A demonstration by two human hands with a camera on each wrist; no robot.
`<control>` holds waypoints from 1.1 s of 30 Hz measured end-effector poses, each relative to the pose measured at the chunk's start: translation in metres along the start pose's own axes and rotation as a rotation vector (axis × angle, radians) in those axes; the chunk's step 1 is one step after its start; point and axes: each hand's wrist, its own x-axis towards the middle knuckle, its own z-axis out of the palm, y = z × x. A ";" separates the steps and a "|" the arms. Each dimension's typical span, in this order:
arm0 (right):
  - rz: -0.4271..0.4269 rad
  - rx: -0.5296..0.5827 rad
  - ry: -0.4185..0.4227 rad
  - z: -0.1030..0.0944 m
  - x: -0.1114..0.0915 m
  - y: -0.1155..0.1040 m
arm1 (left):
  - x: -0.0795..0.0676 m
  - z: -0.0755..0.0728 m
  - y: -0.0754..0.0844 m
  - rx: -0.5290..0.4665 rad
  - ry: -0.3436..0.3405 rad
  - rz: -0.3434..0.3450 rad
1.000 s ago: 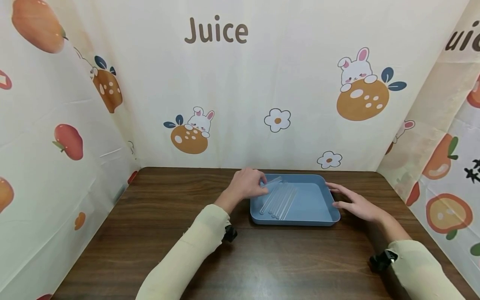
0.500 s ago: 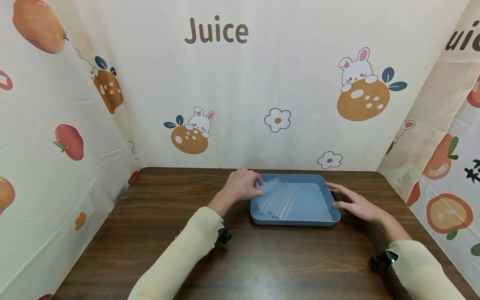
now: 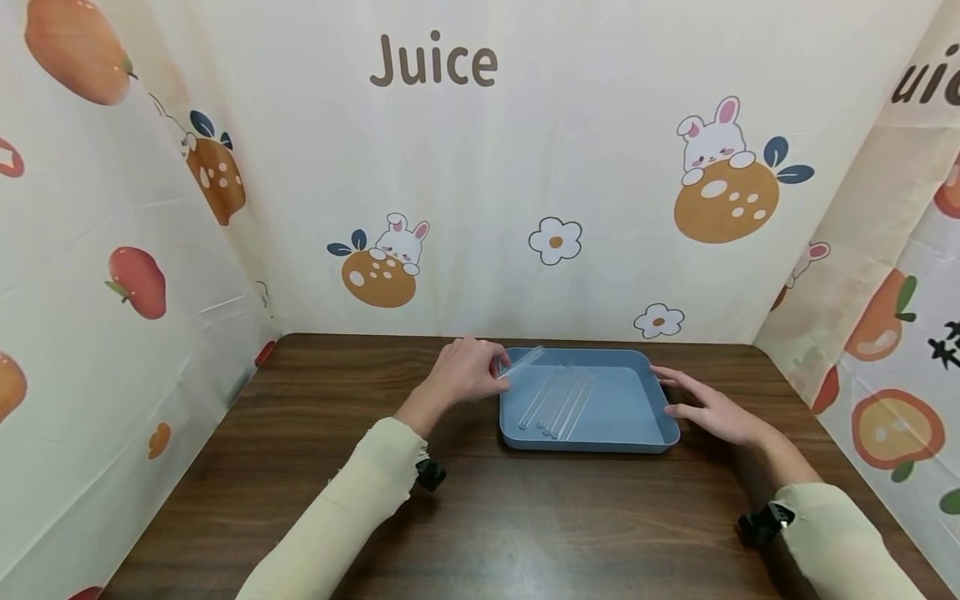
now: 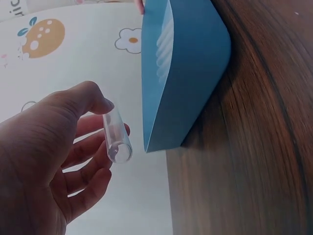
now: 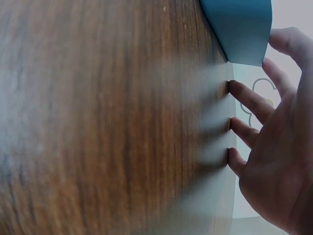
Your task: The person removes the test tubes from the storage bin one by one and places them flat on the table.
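Note:
My left hand [image 3: 467, 369] pinches a clear test tube [image 4: 116, 133] between thumb and fingers, over the left rim of a blue tray. In the left wrist view the tube's round end faces the camera. The tray [image 3: 630, 408] stands on the table, and several more clear test tubes [image 3: 558, 404] lie slanted side by side in its left half. On the tray's right side rests my right hand [image 3: 708, 407], its thumb and forefinger at the wall. Its other fingers [image 5: 250, 100] stretch out with their tips down on the table in the right wrist view.
The dark wood table [image 3: 510, 525] ends at a back edge just behind the tray. White fabric walls [image 3: 480, 167] with printed fruit and rabbits enclose the back and both sides. Each wrist carries a small black camera [image 3: 431, 473].
The left hand has moved left, drawing its test tube from over the other tubes toward the tray's left rim. The right hand and the tray have stayed in place.

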 end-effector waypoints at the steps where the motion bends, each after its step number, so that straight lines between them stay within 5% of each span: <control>1: 0.000 0.001 0.000 0.001 0.000 0.000 | -0.002 0.000 -0.002 -0.009 0.001 -0.005; 33: -0.003 -0.001 0.007 0.002 -0.003 -0.002 | -0.071 -0.028 -0.091 -0.042 0.079 -0.160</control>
